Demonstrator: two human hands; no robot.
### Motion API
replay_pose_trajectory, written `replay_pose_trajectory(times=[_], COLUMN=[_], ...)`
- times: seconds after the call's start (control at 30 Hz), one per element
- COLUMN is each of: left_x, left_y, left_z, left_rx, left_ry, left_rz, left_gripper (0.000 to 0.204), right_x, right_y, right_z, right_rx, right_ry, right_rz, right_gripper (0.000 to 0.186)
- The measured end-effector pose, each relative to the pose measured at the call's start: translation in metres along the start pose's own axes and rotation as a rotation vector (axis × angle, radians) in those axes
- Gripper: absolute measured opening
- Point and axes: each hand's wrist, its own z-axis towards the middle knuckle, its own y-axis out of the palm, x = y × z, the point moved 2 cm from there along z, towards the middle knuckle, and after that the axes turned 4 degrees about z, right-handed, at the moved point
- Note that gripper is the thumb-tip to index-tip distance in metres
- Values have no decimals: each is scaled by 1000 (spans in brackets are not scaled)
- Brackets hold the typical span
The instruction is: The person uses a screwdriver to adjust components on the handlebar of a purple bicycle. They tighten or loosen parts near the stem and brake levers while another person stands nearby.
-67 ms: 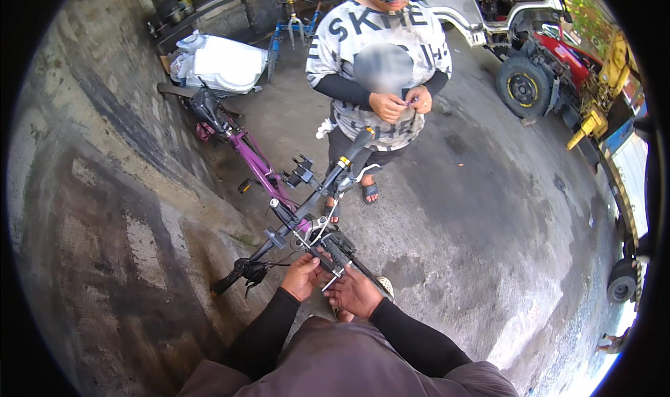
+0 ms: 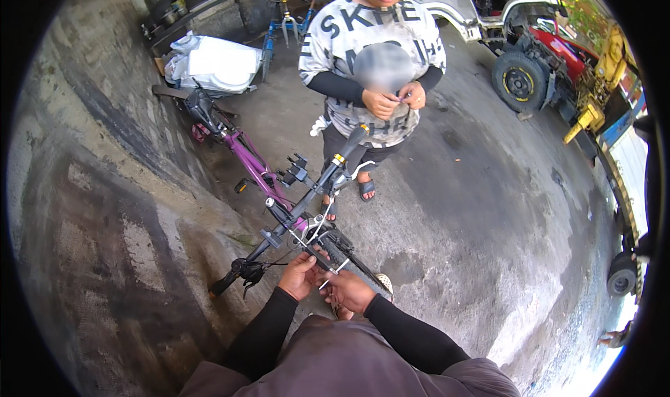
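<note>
A purple bicycle stands in front of me, its handlebar slanting across the view and its front wheel pointing toward me. My left hand is closed, thumb and fingers pinched beside the front end of the bicycle; what they grip is hidden. My right hand is curled just to the right, its fingertips on a slim silver metal rod, perhaps a small hand tool. The hands nearly touch each other. White cables and brake parts lie just beyond them.
Another person stands beyond the handlebar, hands together around something small. A concrete wall rises along the left. A white bulky object and a blue bicycle stand behind. At right are a stripped vehicle's wheel and yellow machinery.
My right hand has turned and its fingers have curled in more around the silver rod. The left hand keeps nearly the same place. The whole view has shifted slightly.
</note>
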Motion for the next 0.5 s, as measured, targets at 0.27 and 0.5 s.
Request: replay_pose_trajectory(times=[0.27,0.5], left_x=[2,2], left_y=[-2,7], left_z=[0,2], left_rx=[222,155], left_ry=[-23,10], left_rz=[239,104], left_gripper=[25,22], right_x=[-12,41], right_y=[4,9], right_z=[-20,-25], right_rx=[254,569], right_ry=[-568,-335], right_rz=[-487,-45], right_gripper=[48,68])
